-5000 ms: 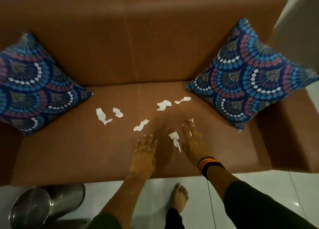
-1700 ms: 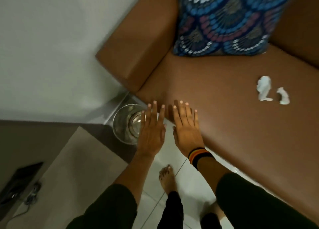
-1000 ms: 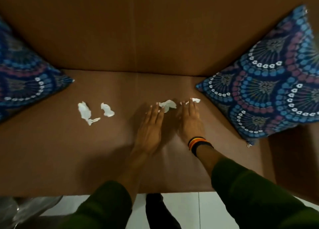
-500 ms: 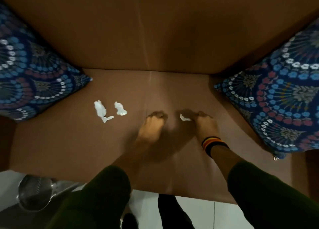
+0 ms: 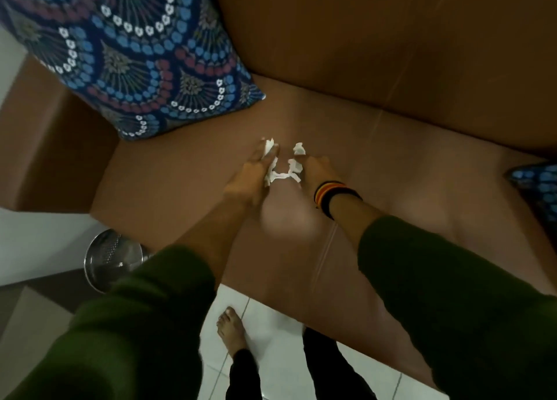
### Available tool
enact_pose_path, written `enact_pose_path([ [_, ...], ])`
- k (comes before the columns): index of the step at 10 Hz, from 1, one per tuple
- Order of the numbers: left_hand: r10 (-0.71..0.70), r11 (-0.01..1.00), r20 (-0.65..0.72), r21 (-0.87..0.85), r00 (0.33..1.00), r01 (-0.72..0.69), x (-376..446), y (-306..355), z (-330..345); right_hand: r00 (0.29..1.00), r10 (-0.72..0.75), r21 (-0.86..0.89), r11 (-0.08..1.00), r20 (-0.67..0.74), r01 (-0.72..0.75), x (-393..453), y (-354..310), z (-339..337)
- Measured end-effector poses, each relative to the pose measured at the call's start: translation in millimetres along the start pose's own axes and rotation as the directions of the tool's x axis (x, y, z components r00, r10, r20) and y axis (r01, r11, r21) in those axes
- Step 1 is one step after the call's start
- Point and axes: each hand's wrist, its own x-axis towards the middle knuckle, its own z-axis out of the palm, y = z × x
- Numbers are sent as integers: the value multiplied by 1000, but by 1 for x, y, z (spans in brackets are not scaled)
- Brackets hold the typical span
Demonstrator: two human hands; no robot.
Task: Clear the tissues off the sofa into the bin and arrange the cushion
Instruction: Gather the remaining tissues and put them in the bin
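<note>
White crumpled tissues [image 5: 284, 170] lie bunched on the brown sofa seat [image 5: 407, 170], between my two hands. My left hand [image 5: 253, 176] presses against them from the left with tissue under its fingers. My right hand [image 5: 315, 170], with a striped wristband, closes on them from the right. A blue patterned cushion [image 5: 135, 59] leans at the sofa's left end. The steel bin [image 5: 113, 259] stands on the floor by the sofa's left front corner.
The corner of a second patterned cushion [image 5: 533, 178] shows at the right edge. The sofa's left armrest [image 5: 54, 146] sits between the cushion and the bin. My bare foot [image 5: 230, 330] is on the white floor tiles.
My view has swung left. Both hands moved left across the seat to the two tissues near the left cushion and closed around them; the tissues from the middle are bunched with them.
</note>
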Motion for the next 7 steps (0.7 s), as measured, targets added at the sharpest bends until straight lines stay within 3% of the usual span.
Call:
enact_pose_path([
  [1, -71, 995, -17, 62, 997, 72, 0, 3, 3, 994, 111, -83, 990, -11, -112, -1, 0, 18],
  [2, 44, 969, -98, 246, 994, -18, -19, -7, 18, 992, 117, -93, 988, -43, -121, -22, 3, 38],
  [4, -114, 990, -150, -95, 982, 101, -105, -52, 13, 969, 144, 66, 989, -199, -133, -65, -19, 51],
  [5, -135, 981, -202, -166, 970, 102, -147, -92, -2, 948, 187, 107, 981, -258, -164, -67, -44, 52],
  [7, -307, 936, -366, -280, 879, 211, -223, -206, -28, 981, -10, 4, 1000, -194, 11, -72, -155, 115],
])
